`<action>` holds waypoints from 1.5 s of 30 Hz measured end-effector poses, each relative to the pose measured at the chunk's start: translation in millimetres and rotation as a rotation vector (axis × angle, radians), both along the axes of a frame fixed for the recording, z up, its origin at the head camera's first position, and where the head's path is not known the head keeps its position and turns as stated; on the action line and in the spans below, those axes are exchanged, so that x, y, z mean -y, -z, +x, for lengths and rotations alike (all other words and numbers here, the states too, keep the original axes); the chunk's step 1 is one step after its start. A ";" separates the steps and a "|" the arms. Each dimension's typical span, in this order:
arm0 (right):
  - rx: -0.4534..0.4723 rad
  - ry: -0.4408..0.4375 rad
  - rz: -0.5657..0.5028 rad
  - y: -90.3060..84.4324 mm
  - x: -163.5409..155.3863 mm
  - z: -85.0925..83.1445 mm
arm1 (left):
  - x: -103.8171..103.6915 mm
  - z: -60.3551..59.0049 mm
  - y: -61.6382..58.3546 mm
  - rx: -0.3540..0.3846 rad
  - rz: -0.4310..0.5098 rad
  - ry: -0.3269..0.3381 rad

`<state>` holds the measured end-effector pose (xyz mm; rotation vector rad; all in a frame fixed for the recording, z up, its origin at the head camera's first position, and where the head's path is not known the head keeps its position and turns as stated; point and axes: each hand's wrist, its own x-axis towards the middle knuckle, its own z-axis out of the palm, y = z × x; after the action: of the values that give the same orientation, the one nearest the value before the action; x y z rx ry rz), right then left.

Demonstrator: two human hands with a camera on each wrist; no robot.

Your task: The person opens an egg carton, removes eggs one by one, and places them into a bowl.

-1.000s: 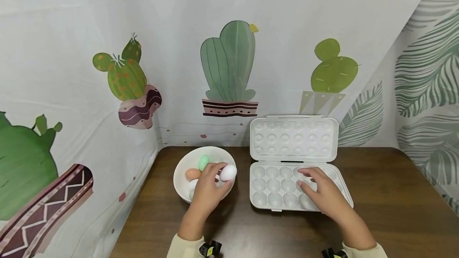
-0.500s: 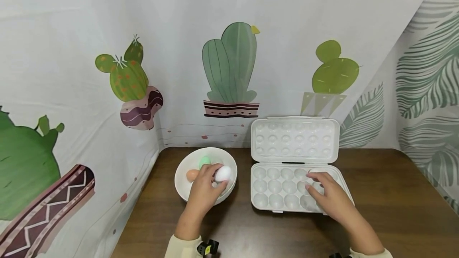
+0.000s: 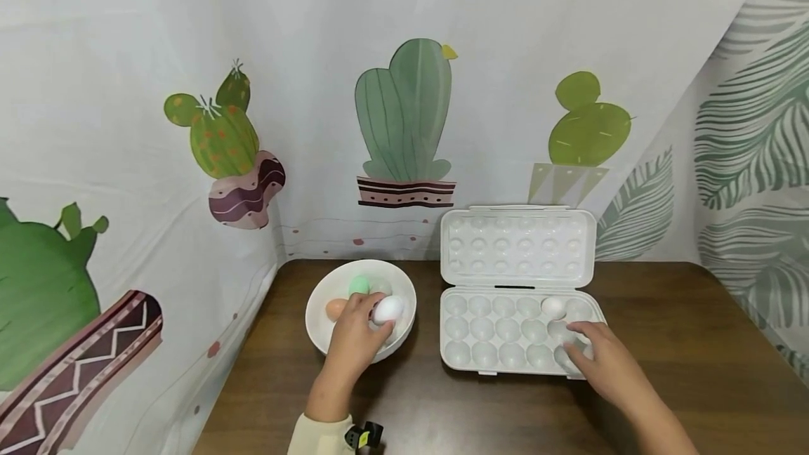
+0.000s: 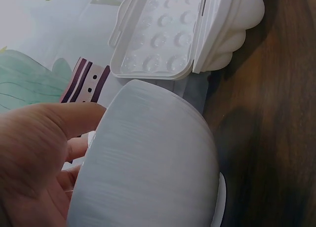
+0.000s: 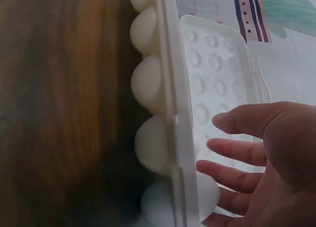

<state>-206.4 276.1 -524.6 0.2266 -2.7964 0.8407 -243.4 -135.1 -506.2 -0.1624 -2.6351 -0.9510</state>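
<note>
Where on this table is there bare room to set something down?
Bare table lies right of the egg tray, and along the near edge below it. The strip between bowl and tray is narrow. The bowl is crowded with eggs and the left hand.

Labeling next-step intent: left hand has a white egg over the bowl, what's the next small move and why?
Probably carry the white egg right to an empty cup of the egg tray. The left hand grips it above the bowl; one egg in the tray already sits in the back row, and the right hand steadies the tray.
</note>
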 end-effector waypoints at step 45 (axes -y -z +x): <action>-0.013 0.048 0.077 14.2 -11.5 9.0 | 4.0 -0.3 6.9 0.084 -0.023 -0.132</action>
<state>-197.4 287.7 -538.8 0.1755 -2.8135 0.7192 -243.6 -139.1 -513.0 0.0467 -2.6955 -0.9027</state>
